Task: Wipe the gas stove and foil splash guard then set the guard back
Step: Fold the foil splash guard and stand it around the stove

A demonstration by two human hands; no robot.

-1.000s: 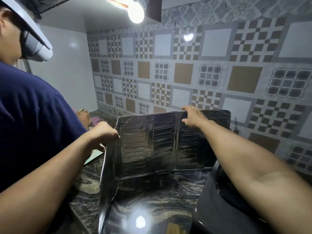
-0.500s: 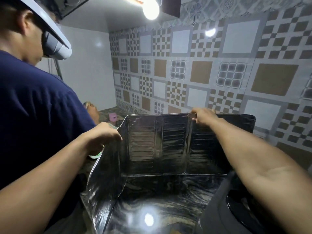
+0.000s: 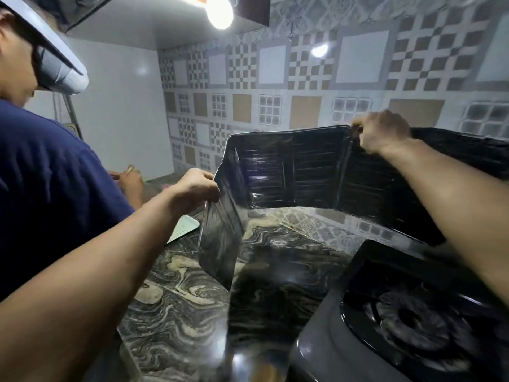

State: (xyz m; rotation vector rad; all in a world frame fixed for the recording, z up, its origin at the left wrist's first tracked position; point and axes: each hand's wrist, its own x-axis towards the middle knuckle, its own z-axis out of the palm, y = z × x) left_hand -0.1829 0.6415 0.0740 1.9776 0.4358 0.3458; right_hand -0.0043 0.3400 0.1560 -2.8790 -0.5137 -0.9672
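Head view. The foil splash guard (image 3: 316, 172) hangs in the air above the marbled countertop (image 3: 187, 312), its lower edge clear of the surface, in front of the patterned tile wall (image 3: 303, 78). It is folded into panels: a central back section, a left wing angled toward the viewer and a right wing running behind the right forearm. The gas stove (image 3: 399, 321) sits at lower right, partly under the guard's right end.

Handling, as judged: the guard looks thin and light, creased at its folds and prone to buckle or swing at the hinges; the foil face appears glossy and may be slippery. Holding the top edge at two separated points, near the folds, keeps the panels from collapsing.

The left hand (image 3: 192, 188) pinches the upper edge of the left wing, fingers curled over the foil. The right hand (image 3: 382, 133) pinches the top edge of the back section at a fold, fingers bent over the rim.

A second person in a dark blue shirt (image 3: 49, 188) stands at left; a pale tray (image 3: 184, 227) lies on the counter beside the guard.
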